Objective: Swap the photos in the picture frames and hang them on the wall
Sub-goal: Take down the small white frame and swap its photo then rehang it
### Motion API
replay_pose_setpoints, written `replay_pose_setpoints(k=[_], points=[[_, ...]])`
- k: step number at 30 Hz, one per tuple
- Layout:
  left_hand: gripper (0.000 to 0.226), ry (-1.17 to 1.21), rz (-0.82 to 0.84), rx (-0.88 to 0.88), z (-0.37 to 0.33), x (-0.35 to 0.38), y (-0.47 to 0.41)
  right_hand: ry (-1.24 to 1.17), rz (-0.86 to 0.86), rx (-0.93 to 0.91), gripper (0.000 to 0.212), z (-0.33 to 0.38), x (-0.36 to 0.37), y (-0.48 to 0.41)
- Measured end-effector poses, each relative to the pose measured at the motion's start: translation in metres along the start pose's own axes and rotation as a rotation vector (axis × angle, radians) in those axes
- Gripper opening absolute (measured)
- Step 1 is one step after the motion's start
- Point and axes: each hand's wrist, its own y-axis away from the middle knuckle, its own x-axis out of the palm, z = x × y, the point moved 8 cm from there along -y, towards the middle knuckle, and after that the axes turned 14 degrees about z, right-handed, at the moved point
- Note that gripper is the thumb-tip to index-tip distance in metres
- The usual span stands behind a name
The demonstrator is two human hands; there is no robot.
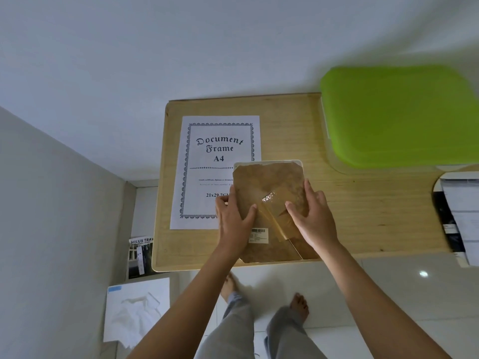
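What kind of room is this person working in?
Probably a room at home: a wooden table against a plain white wall, a glossy tiled floor, and the person's bare feet.

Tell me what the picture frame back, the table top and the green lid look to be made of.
Picture frame back: probably brown fibreboard or hardboard; mottled, matt, with a barcode sticker.
Table top: light wood or wood-look laminate; fine grain lines, faint sheen.
Green lid: likely plastic; even bright colour, smooth, rounded corners.
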Motion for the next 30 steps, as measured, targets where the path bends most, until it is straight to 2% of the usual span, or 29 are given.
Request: replay_pose_setpoints(k=[4,9,16,24,30], points=[[0.071,-0.059,-0.019,-0.024,0.007,-0.004,-0.004,0.233,0.010,0.031,0.076,0.004,0.000,-0.002],[0.075,-0.091,0.028,-0.038,0.011,0.002,-0.006,0.326,0.027,0.085,0.072,0.002,-0.006,-0.005],[0.076,-0.147,0.038,-0.007,0.008,-0.002,-0.008,0.263,0.074,0.001,0.071,0.000,-0.003,-0.009],[0.075,-0.425,0.081,0.035,-0.003,-0.002,-0.009,0.270,0.113,-0.056,0.069,0.000,-0.004,-0.011],[0.075,-0.435,0.096,0.046,-0.004,0.000,-0.010,0.210,0.061,-0.095,0.067,-0.004,-0.005,-0.009]])
